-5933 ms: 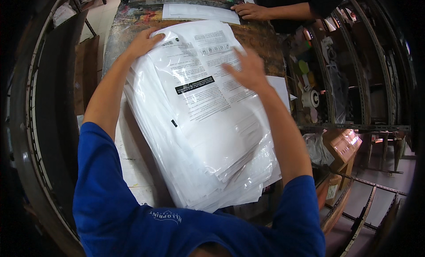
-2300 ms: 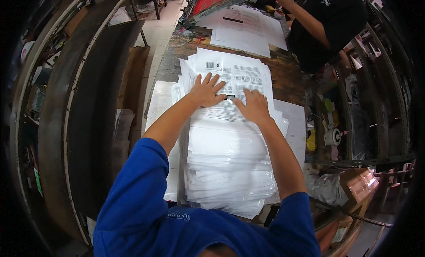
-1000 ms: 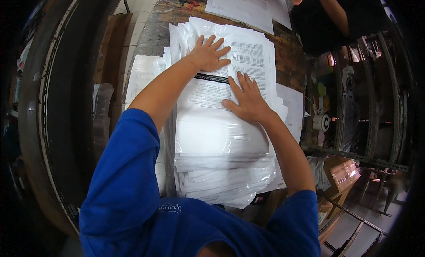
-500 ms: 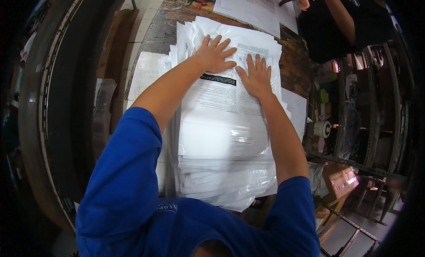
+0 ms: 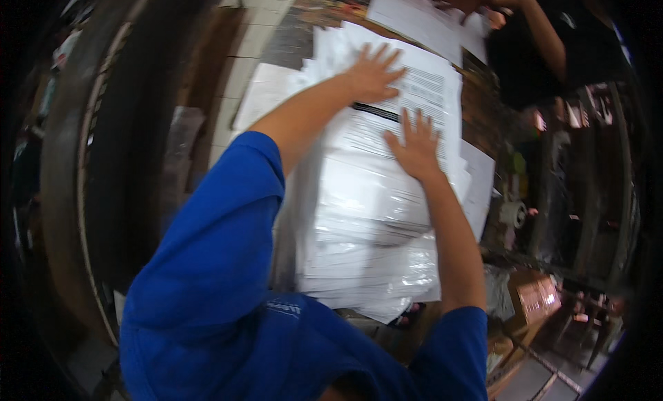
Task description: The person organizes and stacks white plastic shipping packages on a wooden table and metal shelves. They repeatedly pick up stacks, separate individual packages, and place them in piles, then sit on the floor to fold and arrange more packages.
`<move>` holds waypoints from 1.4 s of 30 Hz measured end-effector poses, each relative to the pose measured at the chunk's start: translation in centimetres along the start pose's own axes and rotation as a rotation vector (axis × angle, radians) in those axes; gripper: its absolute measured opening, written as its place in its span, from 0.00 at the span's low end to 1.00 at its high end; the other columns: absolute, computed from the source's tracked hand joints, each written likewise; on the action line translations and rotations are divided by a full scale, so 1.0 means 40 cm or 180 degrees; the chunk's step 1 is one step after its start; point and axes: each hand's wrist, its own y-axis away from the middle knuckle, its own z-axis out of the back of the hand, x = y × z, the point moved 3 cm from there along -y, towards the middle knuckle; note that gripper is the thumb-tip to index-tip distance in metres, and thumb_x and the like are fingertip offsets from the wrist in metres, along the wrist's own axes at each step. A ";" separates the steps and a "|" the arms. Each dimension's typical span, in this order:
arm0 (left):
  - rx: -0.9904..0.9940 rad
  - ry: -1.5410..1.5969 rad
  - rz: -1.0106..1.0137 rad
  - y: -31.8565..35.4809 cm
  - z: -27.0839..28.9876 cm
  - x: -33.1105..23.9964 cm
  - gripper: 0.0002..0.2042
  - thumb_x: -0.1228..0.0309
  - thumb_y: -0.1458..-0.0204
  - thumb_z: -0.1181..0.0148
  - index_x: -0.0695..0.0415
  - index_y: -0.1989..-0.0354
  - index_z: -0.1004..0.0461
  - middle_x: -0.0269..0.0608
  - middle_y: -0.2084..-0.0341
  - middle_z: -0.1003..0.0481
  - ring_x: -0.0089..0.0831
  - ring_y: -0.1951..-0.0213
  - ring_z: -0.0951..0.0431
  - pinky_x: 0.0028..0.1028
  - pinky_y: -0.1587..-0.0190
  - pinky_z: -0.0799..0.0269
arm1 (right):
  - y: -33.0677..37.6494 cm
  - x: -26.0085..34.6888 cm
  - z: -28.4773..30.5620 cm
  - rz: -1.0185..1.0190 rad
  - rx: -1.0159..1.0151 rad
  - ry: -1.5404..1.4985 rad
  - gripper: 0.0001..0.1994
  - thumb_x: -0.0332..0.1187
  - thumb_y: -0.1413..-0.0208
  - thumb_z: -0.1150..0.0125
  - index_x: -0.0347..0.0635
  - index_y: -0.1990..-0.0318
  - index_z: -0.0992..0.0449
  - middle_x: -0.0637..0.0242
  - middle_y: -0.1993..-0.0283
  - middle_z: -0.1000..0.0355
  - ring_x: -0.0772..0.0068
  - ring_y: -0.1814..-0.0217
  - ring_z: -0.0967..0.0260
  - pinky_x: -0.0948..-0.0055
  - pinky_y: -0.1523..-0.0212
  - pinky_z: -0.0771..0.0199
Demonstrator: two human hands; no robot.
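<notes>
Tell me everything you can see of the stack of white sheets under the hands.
The stack is of white, glossy sheets that look like plastic. The top sheet bears small dark print and a black band across its far half. The edges are uneven, with ragged layers at the near end. It lies lengthwise over a stained table. The left hand rests spread near its far end, the right hand slightly nearer and to the right.

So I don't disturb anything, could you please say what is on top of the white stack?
The left hand and right hand lie spread on its printed top sheet; whatever is beneath them is covered.
</notes>
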 end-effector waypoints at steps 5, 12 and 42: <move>0.0238 0.0722 0.0350 0.200 0.186 -0.030 0.29 0.48 0.44 0.53 0.48 0.36 0.39 0.47 0.33 0.48 0.51 0.31 0.55 0.58 0.34 0.62 | -0.015 -0.056 0.041 -0.0216 0.0293 -0.0644 0.37 0.61 0.41 0.62 0.48 0.31 0.49 0.44 0.29 0.57 0.43 0.26 0.64 0.46 0.31 0.66; -0.0739 0.1942 0.1952 0.820 0.235 0.003 0.22 0.61 0.43 0.50 0.58 0.42 0.33 0.55 0.36 0.44 0.54 0.33 0.51 0.43 0.33 0.55 | 0.189 0.107 0.184 0.0177 -0.0045 -0.1064 0.30 0.51 0.41 0.50 0.41 0.38 0.37 0.49 0.34 0.43 0.50 0.30 0.50 0.51 0.30 0.65; 0.4973 0.1378 -0.2139 1.309 -0.304 -0.650 0.26 0.56 0.41 0.52 0.67 0.43 0.35 0.56 0.52 0.28 0.44 0.50 0.27 0.35 0.46 0.34 | 1.770 0.604 -0.187 -0.4442 -0.5445 -0.3631 0.11 0.29 0.39 0.49 0.35 0.51 0.29 0.67 0.65 0.27 0.80 0.65 0.31 0.78 0.63 0.30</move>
